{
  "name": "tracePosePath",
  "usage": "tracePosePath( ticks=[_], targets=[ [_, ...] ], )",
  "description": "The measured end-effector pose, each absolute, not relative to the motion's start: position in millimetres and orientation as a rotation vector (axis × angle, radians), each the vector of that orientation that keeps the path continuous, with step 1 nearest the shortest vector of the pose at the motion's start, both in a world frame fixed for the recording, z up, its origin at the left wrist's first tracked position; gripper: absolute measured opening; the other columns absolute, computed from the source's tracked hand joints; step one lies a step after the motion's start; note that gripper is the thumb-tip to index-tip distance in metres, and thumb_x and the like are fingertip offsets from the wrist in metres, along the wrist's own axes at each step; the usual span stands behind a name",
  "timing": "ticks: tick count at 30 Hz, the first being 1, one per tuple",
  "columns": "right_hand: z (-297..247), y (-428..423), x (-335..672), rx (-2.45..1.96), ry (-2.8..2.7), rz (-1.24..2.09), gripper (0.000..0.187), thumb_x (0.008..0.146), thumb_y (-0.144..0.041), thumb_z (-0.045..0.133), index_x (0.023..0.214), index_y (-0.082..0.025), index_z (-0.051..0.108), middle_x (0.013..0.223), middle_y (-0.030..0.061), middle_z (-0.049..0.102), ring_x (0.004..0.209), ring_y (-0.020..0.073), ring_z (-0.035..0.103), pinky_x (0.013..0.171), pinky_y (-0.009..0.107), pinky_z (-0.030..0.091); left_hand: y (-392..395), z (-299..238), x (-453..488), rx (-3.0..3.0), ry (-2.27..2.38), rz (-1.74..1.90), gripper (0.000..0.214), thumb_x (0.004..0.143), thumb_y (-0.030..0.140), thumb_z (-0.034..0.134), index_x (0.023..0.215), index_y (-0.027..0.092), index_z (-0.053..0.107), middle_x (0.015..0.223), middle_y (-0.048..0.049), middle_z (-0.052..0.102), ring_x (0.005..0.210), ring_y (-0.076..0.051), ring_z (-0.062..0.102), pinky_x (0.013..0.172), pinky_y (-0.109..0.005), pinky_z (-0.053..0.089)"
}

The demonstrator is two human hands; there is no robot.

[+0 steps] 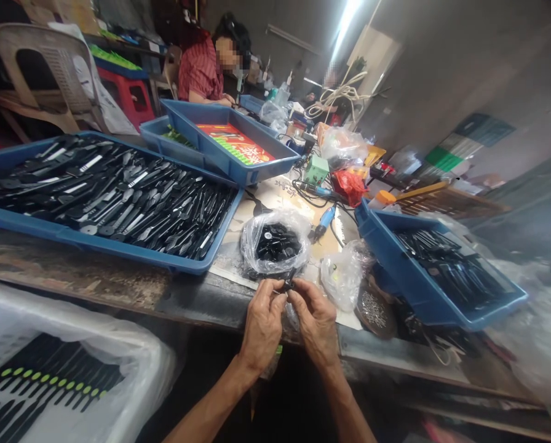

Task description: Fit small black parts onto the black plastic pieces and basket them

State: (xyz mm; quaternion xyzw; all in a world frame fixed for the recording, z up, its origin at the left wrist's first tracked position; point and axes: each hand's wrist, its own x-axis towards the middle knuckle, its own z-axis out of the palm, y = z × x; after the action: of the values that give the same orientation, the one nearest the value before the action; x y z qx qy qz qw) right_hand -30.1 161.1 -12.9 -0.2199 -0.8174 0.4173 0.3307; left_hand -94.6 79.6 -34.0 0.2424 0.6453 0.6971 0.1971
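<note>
My left hand (265, 320) and my right hand (315, 319) meet at the table's front edge. Both sets of fingertips pinch a small black part (289, 283); its exact kind is too small to make out. Just beyond it sits an open clear plastic bag (246, 246) full of black pieces (278, 243). A blue handheld power tool (324, 221) lies behind the right hand. To that hand's right are a crumpled clear bag (342, 280) and a round dish with small metal screws (374, 311).
A wide blue tray (199, 266) of black handled pieces fills the left side. Another blue tray (379, 246) tilts at the right. Stacked blue trays (252, 175) and a green box (317, 170) stand behind. A white lined crate (158, 363) is lower left. A person (199, 67) sits across.
</note>
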Motion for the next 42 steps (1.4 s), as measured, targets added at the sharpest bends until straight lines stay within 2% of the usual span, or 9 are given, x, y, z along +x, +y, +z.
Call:
tracePosePath(
  ticks=[11,19,25,31,38,42],
  targets=[
    [-21.2,164.5,-32.5,-0.464,-2.250,0.888,0.016,0.089,-0.022,0.045,0.099,-0.016,0.056,0.093,0.0060,0.062,0.088,0.0157,0.058,0.079,0.028,0.046,79.0,-35.0,-96.0,0.682,1.819,1.960,0.015,0.085,0.020,0.042,0.095,0.018,0.053,0.092,-0.0055,0.059,0.089,-0.018,0.057,0.079,-0.031,0.043],
    [-22.5,164.5,-37.7,-0.503,-2.249,0.946,0.019,0.092,-0.027,0.039,0.097,-0.017,0.055,0.089,0.0043,0.060,0.084,0.0145,0.057,0.075,0.026,0.044,82.6,-36.3,-99.8,0.653,1.785,1.982,0.015,0.084,0.021,0.043,0.095,0.018,0.053,0.095,-0.0060,0.059,0.089,-0.018,0.056,0.077,-0.029,0.044],
    [-23.6,165.8,-43.2,-0.588,-2.290,0.944,0.026,0.093,-0.032,0.033,0.087,-0.017,0.053,0.076,0.0028,0.056,0.071,0.0146,0.053,0.066,0.026,0.041,83.2,-33.4,-103.1,0.634,1.788,1.976,0.015,0.084,0.022,0.044,0.094,0.018,0.053,0.096,-0.0064,0.059,0.084,-0.018,0.056,0.074,-0.029,0.043],
    [-24.8,167.8,-49.0,-0.652,-2.324,0.796,0.031,0.093,-0.033,0.030,0.072,-0.019,0.048,0.062,0.0010,0.050,0.057,0.0143,0.045,0.056,0.027,0.036,84.1,-27.9,-103.7,0.620,1.803,1.992,0.012,0.082,0.019,0.045,0.090,0.017,0.054,0.091,-0.0052,0.059,0.080,-0.017,0.055,0.070,-0.028,0.042],
    [-19.4,168.1,-53.5,-0.666,-2.355,0.656,0.034,0.091,-0.032,0.029,0.062,-0.020,0.042,0.054,-0.0008,0.044,0.050,0.0134,0.040,0.051,0.026,0.030,82.6,-29.1,-104.4,0.669,1.808,1.980,0.013,0.083,0.018,0.043,0.091,0.018,0.053,0.089,-0.0045,0.057,0.081,-0.017,0.055,0.071,-0.028,0.042],
    [-18.3,167.7,-56.7,-0.715,-2.321,0.659,0.039,0.091,-0.037,0.029,0.058,-0.021,0.040,0.049,-0.0019,0.040,0.046,0.0128,0.035,0.048,0.027,0.027,82.7,-29.6,-103.9,0.659,1.790,2.021,0.012,0.082,0.018,0.044,0.089,0.018,0.053,0.089,-0.0046,0.058,0.082,-0.018,0.055,0.071,-0.028,0.043]
  ],
)
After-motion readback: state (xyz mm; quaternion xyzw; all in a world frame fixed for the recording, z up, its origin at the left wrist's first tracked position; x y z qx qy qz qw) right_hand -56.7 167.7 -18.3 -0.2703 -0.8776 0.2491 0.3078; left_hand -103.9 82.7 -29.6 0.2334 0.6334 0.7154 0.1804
